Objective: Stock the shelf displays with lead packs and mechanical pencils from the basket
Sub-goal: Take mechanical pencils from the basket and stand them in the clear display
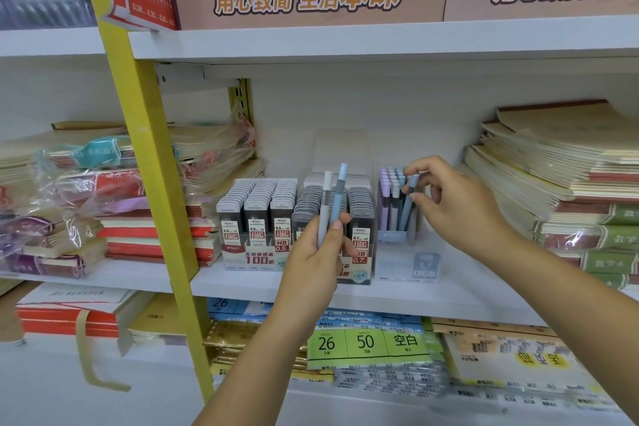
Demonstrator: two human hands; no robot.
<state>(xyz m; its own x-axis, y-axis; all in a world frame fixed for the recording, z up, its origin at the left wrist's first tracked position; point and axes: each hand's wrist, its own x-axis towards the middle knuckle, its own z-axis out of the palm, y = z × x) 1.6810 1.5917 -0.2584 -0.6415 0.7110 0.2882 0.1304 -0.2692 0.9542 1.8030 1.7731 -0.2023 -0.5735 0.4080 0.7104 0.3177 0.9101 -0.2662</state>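
Slotting stock into the mechanical-pencil display, middle shelf [249,282].

- Right grip [449,199]: thumb and fingertips are pinched on one blue pencil [409,204] near its cap. The pencil is tilted, with its lower end already down among the others in the clear pencil box [390,252]. I hold it high so my fingers stay above the packed caps while the tip finds a gap.
- Left grip [320,252]: closed around a pair of pencils [325,207], one pale grey and one blue. They stand upright just in front of the lead trays, caps up. My guess is they are parked there as the next two to feed across, which saves a reach back to the basket. The basket is out of view.
- Lead packs: the 0.5 lead tray [256,214] and the 0.7 lead tray [361,218] stand side by side left of the pencil box. Both look full, row behind row. My left grip hides part of the 0.7 tray.

Materials:
- The pencils are slim matte plastic barrels in pastel lilac, grey and blue, with flat caps.
- The pencil box has see-through walls, so the colours show from the front.
- The lead packs are small hard cases, dark with pale lids, standing in printed card trays.
- Notebook stacks [553,176] flank the displays, soft-covered, some in crinkled film.

Judgement: the pencil box is nearly full, so the last few need a careful wiggle in.
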